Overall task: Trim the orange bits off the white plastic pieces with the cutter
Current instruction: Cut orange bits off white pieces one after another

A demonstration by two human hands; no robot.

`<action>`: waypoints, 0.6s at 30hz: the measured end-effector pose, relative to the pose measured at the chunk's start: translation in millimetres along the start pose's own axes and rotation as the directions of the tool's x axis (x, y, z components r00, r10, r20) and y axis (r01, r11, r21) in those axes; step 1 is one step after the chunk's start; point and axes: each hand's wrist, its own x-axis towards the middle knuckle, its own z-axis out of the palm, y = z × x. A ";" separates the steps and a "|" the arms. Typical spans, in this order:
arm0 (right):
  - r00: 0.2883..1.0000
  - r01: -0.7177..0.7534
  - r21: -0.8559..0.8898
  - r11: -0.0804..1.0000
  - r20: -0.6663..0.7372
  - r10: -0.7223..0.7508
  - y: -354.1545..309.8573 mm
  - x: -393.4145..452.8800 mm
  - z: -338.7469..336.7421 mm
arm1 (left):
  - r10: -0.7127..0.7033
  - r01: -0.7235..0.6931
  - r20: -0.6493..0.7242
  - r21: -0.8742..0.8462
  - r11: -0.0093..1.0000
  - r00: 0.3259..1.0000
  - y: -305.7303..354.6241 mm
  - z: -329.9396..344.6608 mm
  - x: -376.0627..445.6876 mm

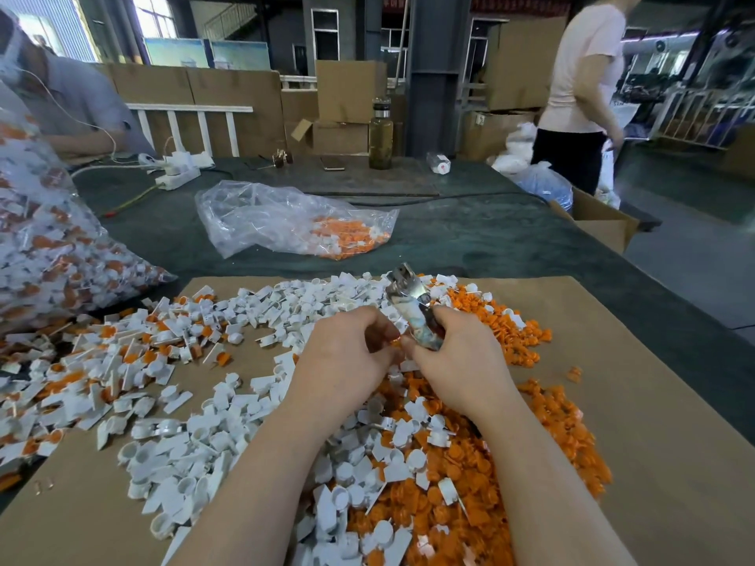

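right hand (457,353) grips cutter (412,308); left hand (347,353) curled beside it.

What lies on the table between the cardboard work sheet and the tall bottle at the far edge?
In the head view, a crumpled clear plastic bag holding orange bits lies on the dark table cover between the cardboard sheet and the bottle.

Two bare forearms enter from the lower edge of the view, uncovered from elbow to wrist; no sleeve cuff shows on either. The left hand (347,353) and the right hand (457,357) are ungloved. Fingernails visible on the left hand are short and unpainted.
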 end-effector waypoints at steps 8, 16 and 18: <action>1.000 -0.010 -0.032 0.999 0.012 0.010 0.8 0.1 0.9 | -0.088 0.072 0.154 0.102 0.992 0.984 1.0 0.8 0.9; 0.999 -0.043 -0.071 0.997 -0.030 0.041 1.8 0.4 0.2 | -0.056 -0.020 0.339 0.218 0.976 0.939 -1.4 4.9 -3.6; 0.999 -0.043 -0.083 0.996 -0.036 0.040 1.6 0.0 0.7 | -0.049 -0.033 0.363 0.215 0.976 0.931 -2.0 4.2 -4.0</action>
